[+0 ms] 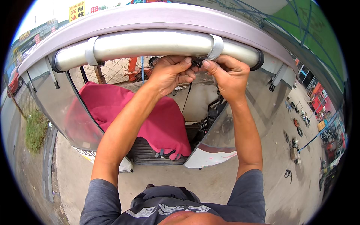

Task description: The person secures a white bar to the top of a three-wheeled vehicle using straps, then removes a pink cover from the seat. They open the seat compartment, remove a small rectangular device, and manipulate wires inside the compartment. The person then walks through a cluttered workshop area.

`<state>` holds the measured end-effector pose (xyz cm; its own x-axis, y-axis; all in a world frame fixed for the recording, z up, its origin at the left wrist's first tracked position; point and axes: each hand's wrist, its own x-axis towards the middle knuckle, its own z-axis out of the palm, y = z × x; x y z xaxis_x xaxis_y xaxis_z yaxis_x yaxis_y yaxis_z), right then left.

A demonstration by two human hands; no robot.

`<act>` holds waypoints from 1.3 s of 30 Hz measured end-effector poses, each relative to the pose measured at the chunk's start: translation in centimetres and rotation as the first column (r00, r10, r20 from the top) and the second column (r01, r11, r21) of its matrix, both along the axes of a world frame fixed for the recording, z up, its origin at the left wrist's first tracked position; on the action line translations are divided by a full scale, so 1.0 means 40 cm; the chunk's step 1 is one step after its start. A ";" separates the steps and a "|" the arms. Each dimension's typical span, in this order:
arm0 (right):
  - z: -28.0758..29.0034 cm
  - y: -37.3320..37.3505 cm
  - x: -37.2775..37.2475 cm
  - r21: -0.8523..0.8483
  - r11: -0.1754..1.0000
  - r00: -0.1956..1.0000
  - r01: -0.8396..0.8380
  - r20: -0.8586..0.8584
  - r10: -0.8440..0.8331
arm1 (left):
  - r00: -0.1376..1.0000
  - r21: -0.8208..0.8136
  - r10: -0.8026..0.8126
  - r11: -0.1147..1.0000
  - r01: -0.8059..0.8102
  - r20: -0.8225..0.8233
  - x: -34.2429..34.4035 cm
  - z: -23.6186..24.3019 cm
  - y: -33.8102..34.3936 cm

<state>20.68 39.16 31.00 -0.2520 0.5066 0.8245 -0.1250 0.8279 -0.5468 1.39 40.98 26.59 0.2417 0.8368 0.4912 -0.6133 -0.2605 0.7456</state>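
Both my arms reach up to a rolled-up, pale plastic curtain [146, 44] below the edge of a vehicle canopy. A grey strap [216, 47] loops around the roll toward its right end, and a small black buckle [197, 61] hangs at its lower end. My left hand [173, 72] pinches the buckle from the left, thumb and fingers closed. From the other side my right hand [228, 75] grips it between thumb and bent fingers, close under the roll. My fingers partly cover the buckle, so I cannot tell whether its halves are joined.
A second grey strap [90, 50] circles the roll at left. Below it, a dark red cloth [157, 123] drapes inside the vehicle, beside clear side panels [84, 108]. A wire fence [112, 73] stands behind. Loose parts, including a tyre [299, 131], lie on the ground at right.
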 end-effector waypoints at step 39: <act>0.003 0.025 0.009 0.361 0.879 0.905 0.312 0.167 -0.391 | 0.922 0.207 0.371 0.916 -0.342 -0.116 0.054 0.014 -0.031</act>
<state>21.03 40.15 31.14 -0.3073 0.3171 0.8972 0.3030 0.9264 -0.2236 3.57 39.76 27.15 0.0263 0.7820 0.6227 -0.3394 -0.5789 0.7414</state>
